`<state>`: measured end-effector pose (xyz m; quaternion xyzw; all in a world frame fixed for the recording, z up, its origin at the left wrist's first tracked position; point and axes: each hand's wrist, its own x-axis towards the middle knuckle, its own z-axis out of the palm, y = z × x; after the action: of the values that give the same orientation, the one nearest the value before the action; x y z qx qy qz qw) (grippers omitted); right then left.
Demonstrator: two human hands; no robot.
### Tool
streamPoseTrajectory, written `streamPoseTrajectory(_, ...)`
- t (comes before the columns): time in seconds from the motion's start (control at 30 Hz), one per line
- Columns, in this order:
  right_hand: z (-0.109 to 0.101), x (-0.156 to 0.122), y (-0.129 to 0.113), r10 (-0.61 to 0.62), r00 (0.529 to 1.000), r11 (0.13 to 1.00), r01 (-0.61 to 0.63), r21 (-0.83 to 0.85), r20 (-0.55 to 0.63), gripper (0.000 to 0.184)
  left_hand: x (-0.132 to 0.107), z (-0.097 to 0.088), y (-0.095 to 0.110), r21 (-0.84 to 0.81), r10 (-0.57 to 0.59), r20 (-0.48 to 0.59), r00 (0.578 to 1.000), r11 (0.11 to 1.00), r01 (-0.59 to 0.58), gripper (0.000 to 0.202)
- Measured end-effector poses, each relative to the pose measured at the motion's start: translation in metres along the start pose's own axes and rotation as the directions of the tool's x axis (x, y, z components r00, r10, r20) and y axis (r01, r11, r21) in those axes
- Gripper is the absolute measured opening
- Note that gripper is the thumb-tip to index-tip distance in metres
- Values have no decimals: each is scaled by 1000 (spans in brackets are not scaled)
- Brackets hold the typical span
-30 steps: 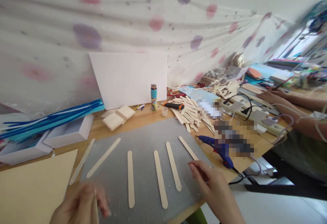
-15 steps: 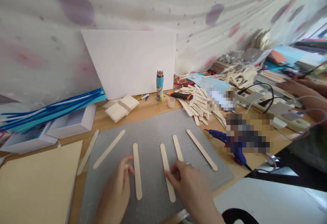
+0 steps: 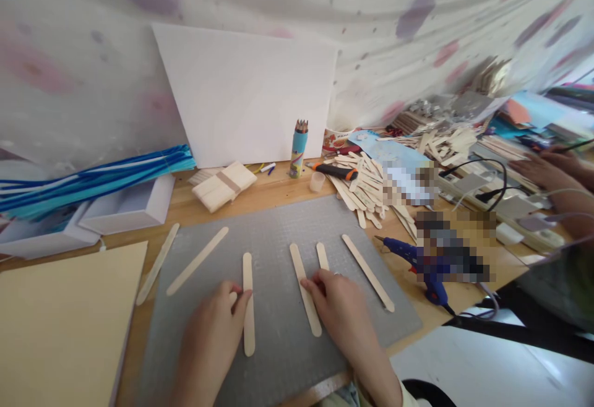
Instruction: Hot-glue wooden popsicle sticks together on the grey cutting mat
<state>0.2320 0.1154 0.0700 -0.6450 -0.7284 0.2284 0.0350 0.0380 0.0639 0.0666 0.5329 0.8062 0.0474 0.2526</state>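
Observation:
Several pale wooden craft sticks lie spaced out on a grey mat. My left hand [image 3: 213, 329] is bent closed at the left edge of an upright-lying craft stick [image 3: 249, 326], its thumb tip touching the stick. My right hand [image 3: 346, 308] has its thumb and fingers pinched at a slanted craft stick [image 3: 304, 286]. Under its fingers, another craft stick [image 3: 322, 253] shows only its far end. Farther right lies a diagonal craft stick [image 3: 369, 274]. On the left are a slanted craft stick [image 3: 197, 261] and one beyond the mat [image 3: 158, 265].
A blue glue gun [image 3: 408, 255] rests right of the grey mat [image 3: 273, 227]. Behind are a banded stick bundle [image 3: 223, 187], a pencil tube [image 3: 297, 153], a cutter [image 3: 336, 172] and a pile of loose sticks [image 3: 364, 184]. Another person's hand [image 3: 533, 169] is at the far right.
My left thumb has come onto the stick beside it. My right hand has shifted slightly up and left along its sticks. The whole view has tilted a little.

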Motion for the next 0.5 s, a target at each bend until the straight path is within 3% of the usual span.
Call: streamPoseTrajectory(0.5,-5,14,15,-27,999,999,27,21,-31,32,0,-2,13,-1,-80,-21,997,997,80,17)
